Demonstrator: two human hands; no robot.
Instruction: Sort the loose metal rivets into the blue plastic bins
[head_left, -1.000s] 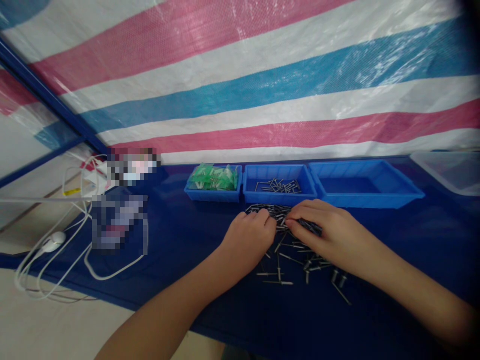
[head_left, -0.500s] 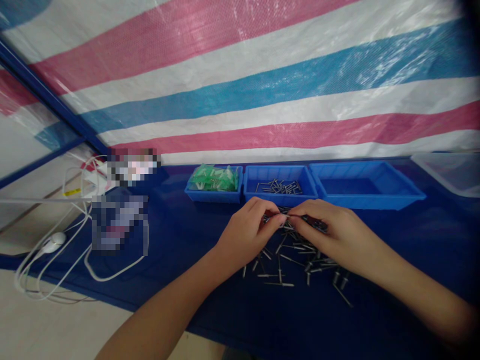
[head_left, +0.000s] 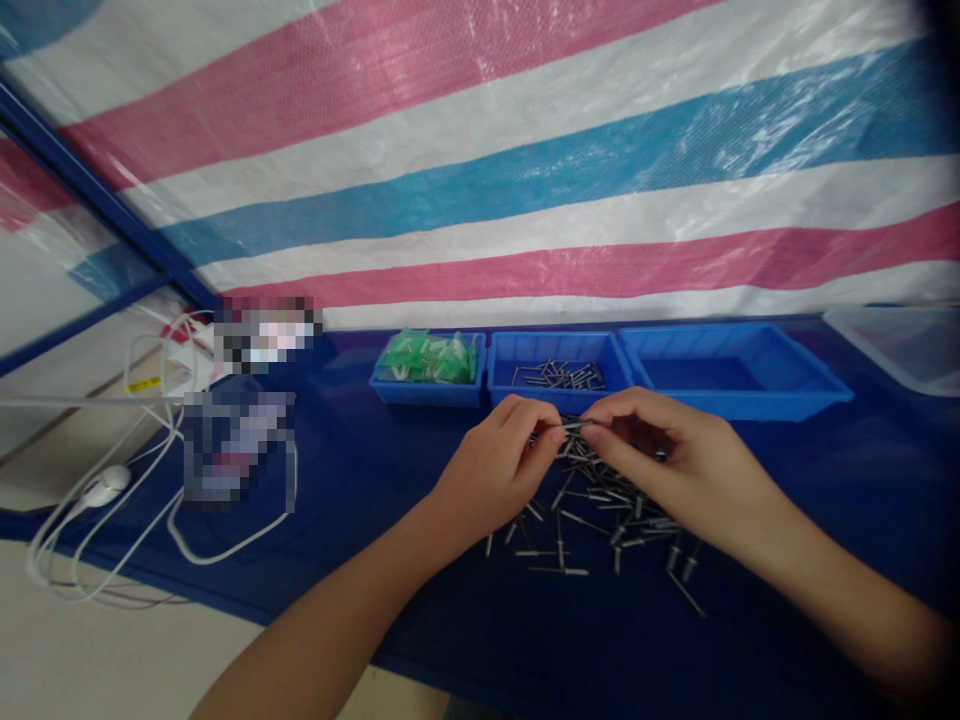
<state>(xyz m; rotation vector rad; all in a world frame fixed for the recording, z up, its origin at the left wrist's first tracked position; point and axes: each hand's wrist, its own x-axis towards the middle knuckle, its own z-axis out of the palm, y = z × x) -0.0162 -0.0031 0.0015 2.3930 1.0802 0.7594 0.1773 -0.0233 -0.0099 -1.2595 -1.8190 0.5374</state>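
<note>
A loose pile of small metal rivets (head_left: 600,500) lies on the dark blue table cover. My left hand (head_left: 499,465) and my right hand (head_left: 667,455) meet just above the pile. Both pinch the same thin metal rivet (head_left: 571,427), one at each end, fingers curled. Behind them stand three blue trays in a row. The left tray (head_left: 427,385) holds green plastic pieces. The middle tray (head_left: 559,350) holds several rivets. The right tray (head_left: 731,395) looks bare inside.
White cables (head_left: 112,480) and a power strip lie at the left on the table edge. A clear plastic box (head_left: 900,345) stands at the far right. A striped pink, white and blue tarp (head_left: 480,150) hangs close behind the trays.
Both hands lifted off the pile and came together, pinching one rivet between them. The left hand turned from palm-down on the rivets to a raised pinch.
</note>
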